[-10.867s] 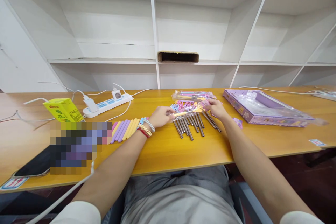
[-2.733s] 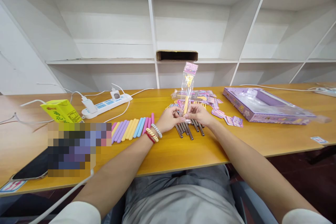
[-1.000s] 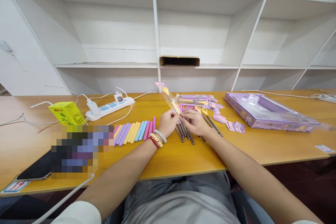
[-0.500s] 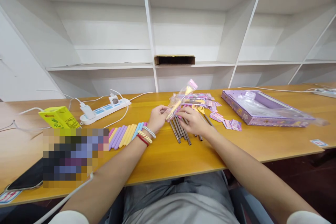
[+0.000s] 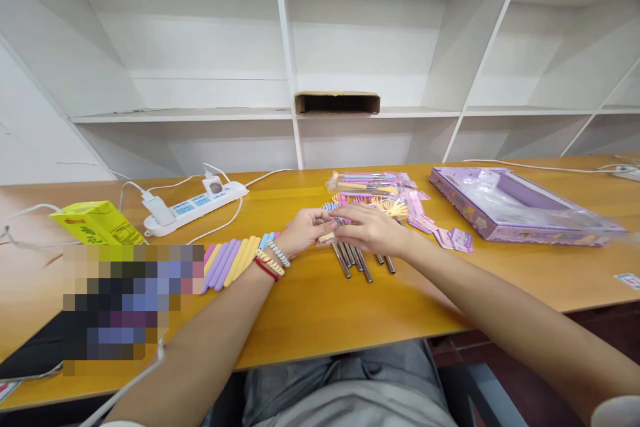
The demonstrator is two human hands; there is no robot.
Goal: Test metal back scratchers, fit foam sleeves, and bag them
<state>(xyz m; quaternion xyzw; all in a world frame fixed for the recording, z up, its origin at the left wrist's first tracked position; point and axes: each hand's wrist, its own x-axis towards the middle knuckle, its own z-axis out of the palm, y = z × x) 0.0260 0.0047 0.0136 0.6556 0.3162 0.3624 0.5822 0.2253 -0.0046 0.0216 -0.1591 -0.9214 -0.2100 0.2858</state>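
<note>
Between my hands is a clear plastic packet holding a pale yellow stick (image 5: 327, 237) with a yellow claw-like head, mostly hidden under my fingers. My left hand (image 5: 306, 230) pinches the packet's near end. My right hand (image 5: 373, 230) curls over it from the right, its fingertips meeting the left ones. Just below the hands, several bare metal rods (image 5: 359, 260) lie on the table; pink, blue and yellow claw-like heads (image 5: 343, 199) show behind the hands. Farther back lies a pile of packaged sticks (image 5: 370, 181).
Coloured sticks (image 5: 230, 263) lie in a row left of my hands, near a power strip (image 5: 197, 205) and a yellow carton (image 5: 103, 223). Pink cards (image 5: 453, 239) and a purple box (image 5: 540, 232) with clear plastic are at right. White shelves (image 5: 210, 115) rise behind, holding a cardboard box (image 5: 337, 104).
The packet, raised at a slant before, is now lower and mostly covered by my hands. My right hand has closed in over it against my left. The view has shifted slightly.
</note>
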